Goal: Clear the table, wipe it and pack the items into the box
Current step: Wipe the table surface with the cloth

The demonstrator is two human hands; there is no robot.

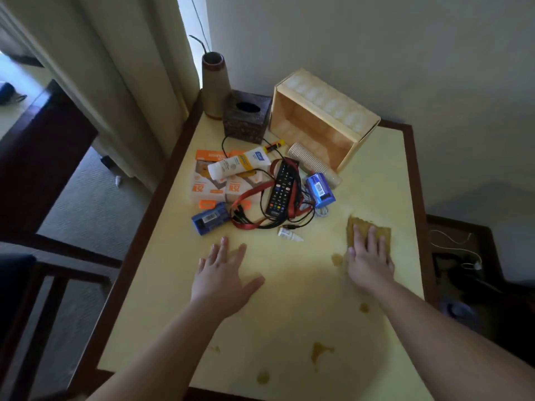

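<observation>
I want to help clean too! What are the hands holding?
Nothing is gripped. The right hand presses flat on a brown cloth; the left hand rests open on the table.

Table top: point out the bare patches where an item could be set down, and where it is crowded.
Bare: the table strip right of the box, and the near half between left hand and right hand on the cloth, though brown stains spot it. Crowded: far left around the remote.

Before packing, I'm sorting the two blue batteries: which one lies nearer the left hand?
The blue battery at the pile's left edge, just beyond the left hand; the other battery sits right of the remote.
</observation>
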